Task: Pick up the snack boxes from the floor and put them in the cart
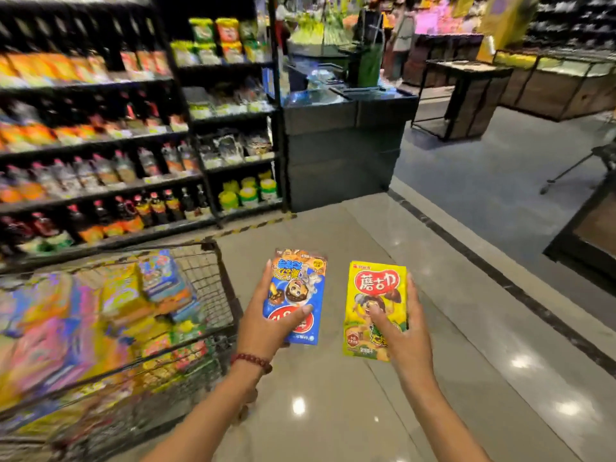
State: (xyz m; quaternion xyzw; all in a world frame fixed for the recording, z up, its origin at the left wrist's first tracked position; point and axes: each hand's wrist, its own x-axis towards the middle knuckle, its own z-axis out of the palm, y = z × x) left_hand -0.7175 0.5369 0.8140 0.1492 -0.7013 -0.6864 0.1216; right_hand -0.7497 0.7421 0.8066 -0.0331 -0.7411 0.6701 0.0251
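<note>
Two snack boxes are being held above the floor (433, 295), one in each hand. The blue box (301, 278) is being gripped by the left hand (266, 325), with the thumb laid across its lower face and the fingers curled along its left edge. The yellow box (373, 295) is being gripped by the right hand (405, 335), with the thumb pressed on its face and the fingers wrapped round its right edge. The two boxes are being kept apart, side by side, faces up.

The cart (220, 281) is being kept at the left, just beside the left hand. It is already being filled: many coloured boxes are being carried in its basket, though blur is preventing a count.

Progress is being judged as late. Pick-up is done for these two boxes, and no further box is being shown on the visible floor. What remains, by this judgement, is the transfer: both boxes are yet to be moved leftward over the cart rim and released inside. Whether other boxes are lying outside the view cannot be told.
</note>
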